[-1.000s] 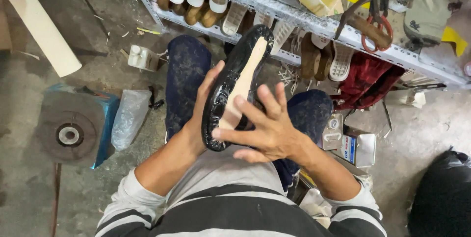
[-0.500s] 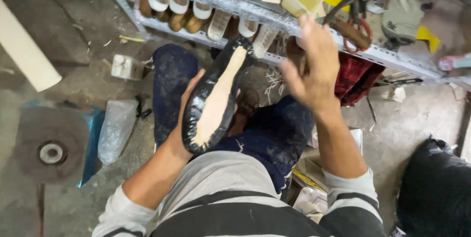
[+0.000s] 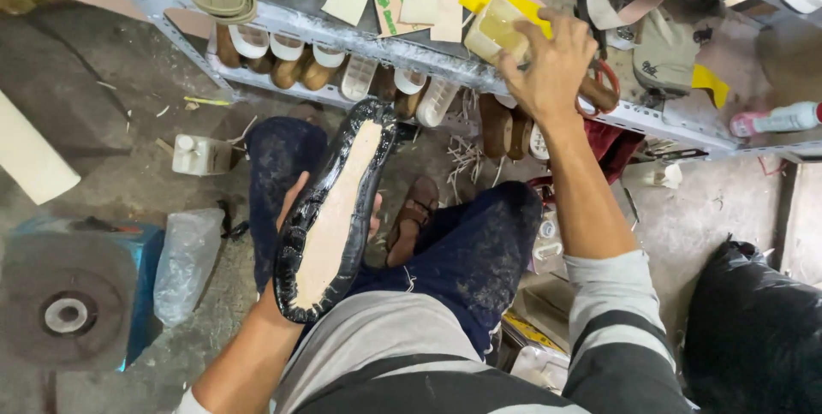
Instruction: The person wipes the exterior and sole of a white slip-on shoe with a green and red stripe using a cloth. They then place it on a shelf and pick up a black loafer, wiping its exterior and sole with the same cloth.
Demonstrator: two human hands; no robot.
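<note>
My left hand [image 3: 295, 200] holds a glossy black shoe upper [image 3: 330, 208] from underneath, sole side up, showing its tan insole board. It rests above my lap, toe pointing away from me. My right hand [image 3: 548, 63] is stretched up to the metal shelf [image 3: 360, 37], fingers spread over a small yellowish translucent container [image 3: 492, 29] and red-handled scissors [image 3: 599, 93]. Whether the fingers grip anything is not clear.
Soles, insoles and cut patterns lie on the shelf, with shoe lasts tucked below it. On the floor are a white bottle [image 3: 199, 155], a plastic bag [image 3: 184, 264], a grinding disc on a blue base [image 3: 68, 307] and a black bag [image 3: 758, 328] at right.
My right hand left the shoe's sole and rose to the shelf, now over the container and scissors. The left hand keeps holding the shoe, and the view tilted upward.
</note>
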